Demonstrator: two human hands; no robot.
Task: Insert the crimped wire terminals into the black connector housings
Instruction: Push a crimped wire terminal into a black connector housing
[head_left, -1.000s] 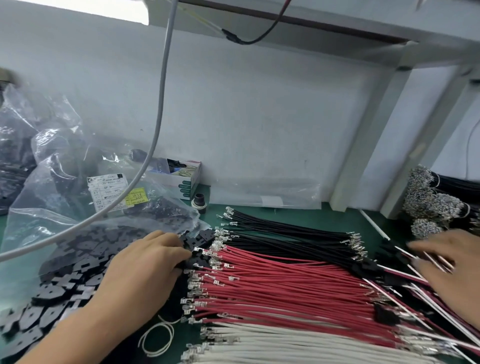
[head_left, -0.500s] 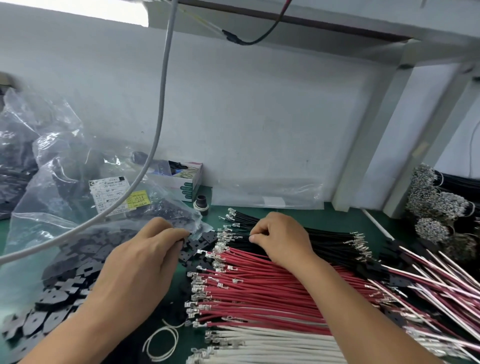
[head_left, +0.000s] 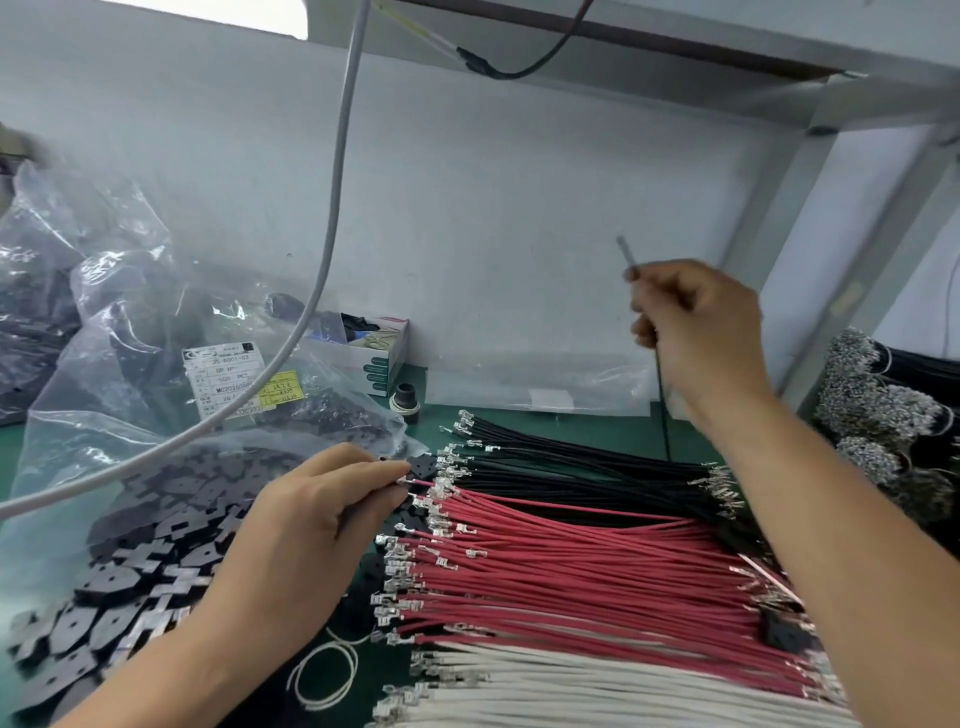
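Pinching a blurred black wire (head_left: 661, 395) aloft, the right hand (head_left: 696, 332) curls shut; the left hand (head_left: 311, 519) grips a red wire (head_left: 422, 483), its connector housing hidden.

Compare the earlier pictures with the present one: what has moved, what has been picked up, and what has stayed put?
The right hand has risen from the black wires toward the back wall, pinching one black wire that now trails down to the bundle. The left hand stays at the housings, fingers at the red wires' terminal ends. The wire rows and the bag lie as before.
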